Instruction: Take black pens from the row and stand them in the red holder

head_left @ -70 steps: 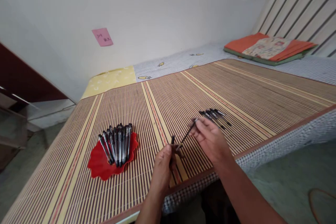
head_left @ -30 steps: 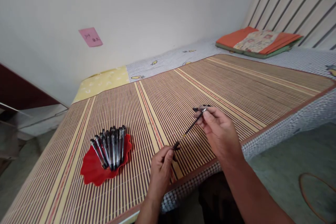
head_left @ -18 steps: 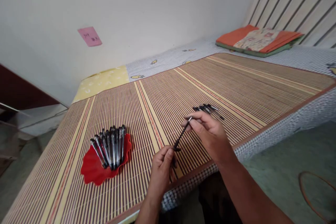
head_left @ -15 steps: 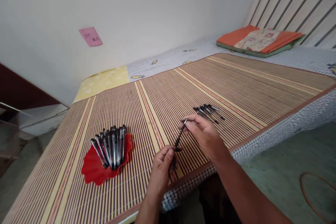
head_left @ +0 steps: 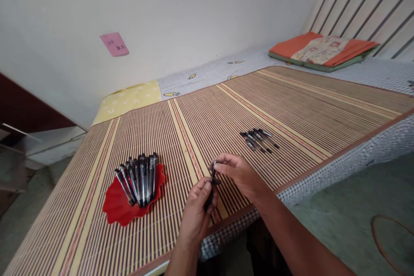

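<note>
Above the near edge of the mat (head_left: 291,108), our left hand (head_left: 197,213) is closed around a pen (head_left: 211,181), and the fingertips of our right hand (head_left: 237,172) pinch its top end. We judge that the refill is almost seated in the barrel. The next move calls for a straight push, without bending. More pens (head_left: 139,177) wait on the red dish (head_left: 121,209); a small row (head_left: 258,138) lies right.

Dish (head_left: 121,211) left on mat (head_left: 210,112), loose pens (head_left: 258,139) right.
</note>
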### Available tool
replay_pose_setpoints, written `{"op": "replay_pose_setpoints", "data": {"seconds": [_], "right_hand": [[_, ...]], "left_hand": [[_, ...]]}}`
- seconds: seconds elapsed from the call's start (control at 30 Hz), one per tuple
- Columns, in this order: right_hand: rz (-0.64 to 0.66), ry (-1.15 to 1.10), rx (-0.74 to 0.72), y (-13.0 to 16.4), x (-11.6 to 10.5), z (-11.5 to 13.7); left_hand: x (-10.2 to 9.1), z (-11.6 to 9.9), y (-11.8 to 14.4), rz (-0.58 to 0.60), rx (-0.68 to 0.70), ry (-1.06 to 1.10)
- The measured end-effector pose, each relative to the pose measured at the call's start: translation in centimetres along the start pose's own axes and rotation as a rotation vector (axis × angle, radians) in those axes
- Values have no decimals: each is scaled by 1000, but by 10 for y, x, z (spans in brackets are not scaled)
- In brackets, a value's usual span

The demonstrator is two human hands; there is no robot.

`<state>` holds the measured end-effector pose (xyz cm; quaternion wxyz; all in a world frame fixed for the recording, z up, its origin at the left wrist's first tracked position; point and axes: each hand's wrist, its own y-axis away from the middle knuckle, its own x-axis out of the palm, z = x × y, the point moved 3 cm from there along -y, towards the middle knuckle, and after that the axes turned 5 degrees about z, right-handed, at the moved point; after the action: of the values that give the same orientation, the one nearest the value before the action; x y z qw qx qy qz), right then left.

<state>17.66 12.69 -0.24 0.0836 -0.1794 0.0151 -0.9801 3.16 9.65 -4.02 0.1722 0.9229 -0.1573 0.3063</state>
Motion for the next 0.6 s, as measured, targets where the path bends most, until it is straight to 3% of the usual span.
{"op": "replay_pose_setpoints", "data": {"seconds": [0.1,0.2,0.43,0.6], "right_hand": [[-18,-95,15,-2,-2,-7],[-26,-183,16,-3,-6,-16],[-35,-118,11,-3,-8,-18],[-47,-115,14,-3,-5,-14]], "left_hand": [[-1,0,0,-53,-8,23],[2,-1,0,-24,3,4],[4,-1,-1,-35,-24,-13],[6,-1,-3,6,34,-87]]}}
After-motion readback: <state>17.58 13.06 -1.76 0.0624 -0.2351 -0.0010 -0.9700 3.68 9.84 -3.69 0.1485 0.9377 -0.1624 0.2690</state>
